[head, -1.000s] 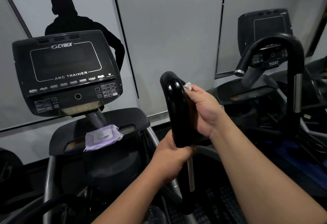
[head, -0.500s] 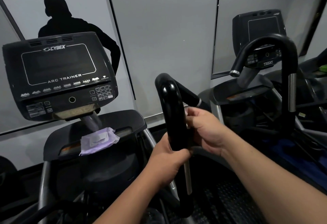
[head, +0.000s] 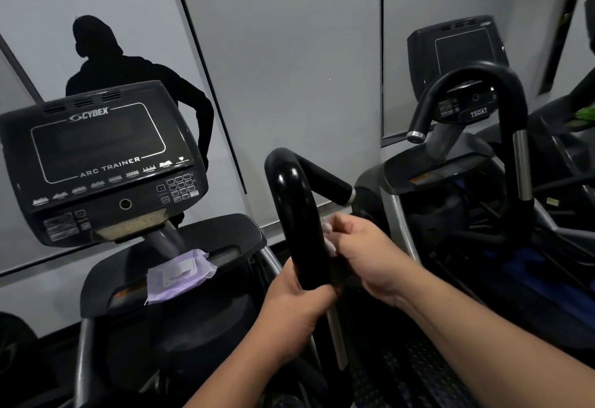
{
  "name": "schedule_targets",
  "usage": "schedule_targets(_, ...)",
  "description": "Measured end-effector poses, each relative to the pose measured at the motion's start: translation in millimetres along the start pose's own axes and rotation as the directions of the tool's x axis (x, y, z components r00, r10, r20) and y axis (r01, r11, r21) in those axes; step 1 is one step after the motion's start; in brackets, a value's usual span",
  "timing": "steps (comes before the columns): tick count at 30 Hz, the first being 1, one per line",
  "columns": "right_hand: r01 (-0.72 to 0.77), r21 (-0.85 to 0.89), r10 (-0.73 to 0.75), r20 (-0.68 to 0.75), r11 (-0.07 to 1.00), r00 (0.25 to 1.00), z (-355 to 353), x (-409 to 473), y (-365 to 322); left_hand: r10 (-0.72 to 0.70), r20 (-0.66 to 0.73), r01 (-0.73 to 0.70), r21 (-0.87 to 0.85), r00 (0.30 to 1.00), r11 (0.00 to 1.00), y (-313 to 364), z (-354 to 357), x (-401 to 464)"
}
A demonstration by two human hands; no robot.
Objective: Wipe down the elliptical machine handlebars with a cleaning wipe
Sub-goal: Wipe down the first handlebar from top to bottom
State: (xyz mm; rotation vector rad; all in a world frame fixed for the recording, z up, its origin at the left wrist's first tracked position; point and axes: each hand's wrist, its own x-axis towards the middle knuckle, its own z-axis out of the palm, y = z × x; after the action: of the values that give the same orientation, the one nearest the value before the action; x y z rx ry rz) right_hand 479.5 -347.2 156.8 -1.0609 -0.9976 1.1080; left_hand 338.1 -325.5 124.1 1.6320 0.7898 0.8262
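The console [head: 103, 163] of the elliptical machine sits far left of the handlebar [head: 301, 230], tilted back, its dark screen facing the camera. Below it, on the black tray [head: 231, 230] under the console, a purple pack of wipes [head: 180, 275] lies flat with its white flap on top; what is inside the pack cannot be seen.

The handlebar is a glossy black hooked tube. Its long part stands nearly upright, and its top bends over and runs down and to the right, away from the camera, to a metal end cap. Below the black grip a bare metal post continues downward.

The left hand [head: 299, 314] grips the bottom of the black grip, fingers curled around it. Just right of the handlebar, the right hand [head: 363, 253] has its fingers bent around a white cleaning wipe [head: 328, 237], pressing it against the right side of the upright part, just above the left hand.

Well right of the handlebar stands a second machine [head: 467, 118] with its own hooked bar.
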Motion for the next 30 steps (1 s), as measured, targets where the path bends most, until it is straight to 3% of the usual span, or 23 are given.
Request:
schedule_targets(3,0.115,-0.082,-0.122,-0.081,0.99,0.989,5,7,-17,-0.011,0.003,0.011,-0.001,1.0,1.0,3,0,1)
schedule_targets(8,0.291,-0.07,-0.299,-0.276,0.954,0.914,25,-8,-15,-0.026,0.018,0.026,-0.013,0.999,1.0,1,1,2)
schedule_targets(11,0.407,-0.128,-0.426,-0.332,0.904,0.841,33,-23,-12,-0.031,-0.04,0.032,0.031,0.999,0.999,1,2,6)
schedule_targets(14,0.478,-0.299,-0.56,-0.341,0.826,0.755,36,7,-33,-0.019,-0.018,0.02,0.071,1.0,0.997,1,1,7)
schedule_targets(18,0.503,-0.52,-0.684,-0.241,0.69,0.688,36,9,-35,0.02,-0.011,-0.019,0.087,1.0,0.996,-5,-1,6)
schedule_targets(22,0.546,-0.721,-0.809,-0.035,0.427,0.586,41,-6,-37,0.065,-0.015,-0.063,0.103,0.998,0.993,-3,-3,6)
schedule_targets(26,0.479,-0.807,-0.798,0.015,0.347,0.603,37,25,-62,0.038,0.018,-0.04,0.132,0.999,0.99,-3,-4,3)
schedule_targets(30,0.532,-0.846,-0.762,0.317,0.042,0.565,45,3,-49,0.025,0.008,-0.026,0.175,1.0,0.984,2,-5,2)
